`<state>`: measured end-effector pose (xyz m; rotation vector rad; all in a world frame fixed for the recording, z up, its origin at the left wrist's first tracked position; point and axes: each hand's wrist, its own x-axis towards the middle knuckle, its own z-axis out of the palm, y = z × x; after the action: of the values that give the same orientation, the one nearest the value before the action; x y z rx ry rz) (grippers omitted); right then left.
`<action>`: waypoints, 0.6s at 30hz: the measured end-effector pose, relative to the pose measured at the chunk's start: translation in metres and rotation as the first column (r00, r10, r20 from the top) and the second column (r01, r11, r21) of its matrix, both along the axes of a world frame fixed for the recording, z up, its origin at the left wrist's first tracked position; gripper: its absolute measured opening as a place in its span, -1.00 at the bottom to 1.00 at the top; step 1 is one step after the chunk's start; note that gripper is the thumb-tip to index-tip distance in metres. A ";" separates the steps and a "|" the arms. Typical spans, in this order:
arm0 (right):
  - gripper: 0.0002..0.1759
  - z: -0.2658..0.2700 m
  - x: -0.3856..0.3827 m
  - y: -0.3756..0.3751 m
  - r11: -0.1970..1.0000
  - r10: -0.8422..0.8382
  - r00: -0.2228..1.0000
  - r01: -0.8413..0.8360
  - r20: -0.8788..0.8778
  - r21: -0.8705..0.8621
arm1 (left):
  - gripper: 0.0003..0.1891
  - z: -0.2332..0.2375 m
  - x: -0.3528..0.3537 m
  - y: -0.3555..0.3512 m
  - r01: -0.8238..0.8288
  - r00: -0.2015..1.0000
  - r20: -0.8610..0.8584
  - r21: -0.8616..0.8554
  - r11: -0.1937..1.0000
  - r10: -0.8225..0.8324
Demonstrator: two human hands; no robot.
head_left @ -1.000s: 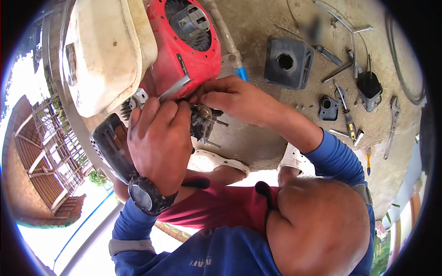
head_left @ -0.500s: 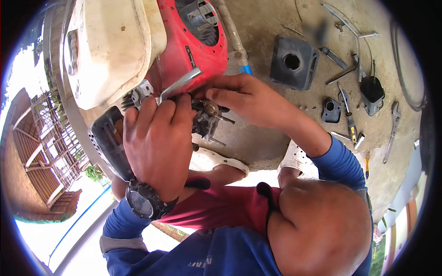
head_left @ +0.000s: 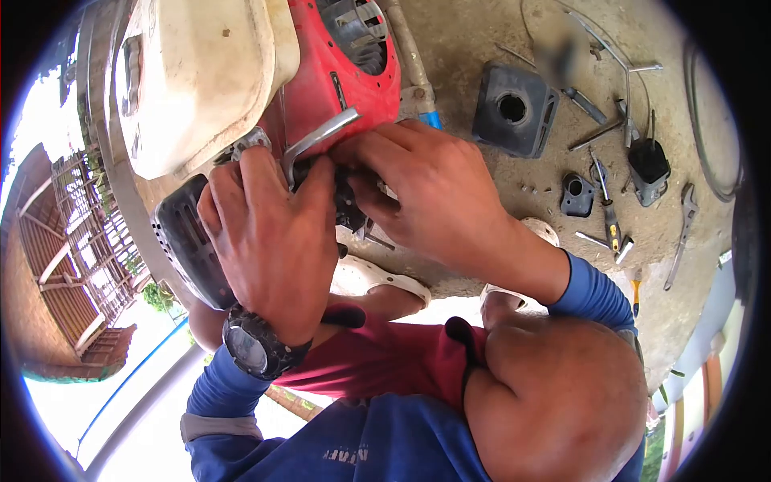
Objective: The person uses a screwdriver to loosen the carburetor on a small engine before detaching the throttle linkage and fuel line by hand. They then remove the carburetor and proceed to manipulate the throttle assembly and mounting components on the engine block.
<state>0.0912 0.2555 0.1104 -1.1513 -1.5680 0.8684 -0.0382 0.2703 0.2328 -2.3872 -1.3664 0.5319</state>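
Observation:
A small metal carburetor [head_left: 347, 210] sits at the side of an engine with a red shroud [head_left: 317, 88] and an off-white fuel tank [head_left: 201, 80]. My left hand [head_left: 269, 229], a watch on its wrist, is curled over the carburetor's left side; its fingertips are hidden. From the right, my right hand [head_left: 434, 185] closes on the carburetor, thumb and fingers bent, covering much of it. A bent silver metal bar [head_left: 325, 132] rises between my hands. Beside my left hand is a black slotted cover [head_left: 189, 241].
On the concrete at right lie a black square housing [head_left: 514, 110], a small black part [head_left: 577, 195], a screwdriver [head_left: 612, 225], an adjustable wrench [head_left: 683, 233] and a black cup-shaped part [head_left: 647, 169]. My feet in white clogs [head_left: 377, 281] are below the engine.
My right hand has moved left and further over the carburetor, hiding more of it. My left hand has spread its thumb slightly and stays at the carburetor's left side.

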 end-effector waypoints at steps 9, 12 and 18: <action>-0.63 0.013 0.000 0.009 0.999 0.020 0.971 -0.027 0.238 0.029 | -0.68 -0.004 -0.027 -0.001 0.006 0.956 0.294 -0.029 1.000 0.003; -0.76 0.012 0.004 0.014 0.995 0.059 0.972 -0.075 0.226 0.064 | -0.68 -0.006 -0.033 -0.003 0.013 0.934 0.358 -0.033 0.999 -0.001; -0.77 0.019 0.006 0.023 0.986 0.148 0.946 -0.163 0.288 0.031 | -0.62 -0.004 -0.038 -0.021 -0.034 0.862 0.505 -0.022 0.999 0.041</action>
<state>0.0974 0.2788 0.1289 -1.1641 -1.9288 0.7806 -0.0763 0.2493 0.2290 -2.6263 -1.6148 -0.1022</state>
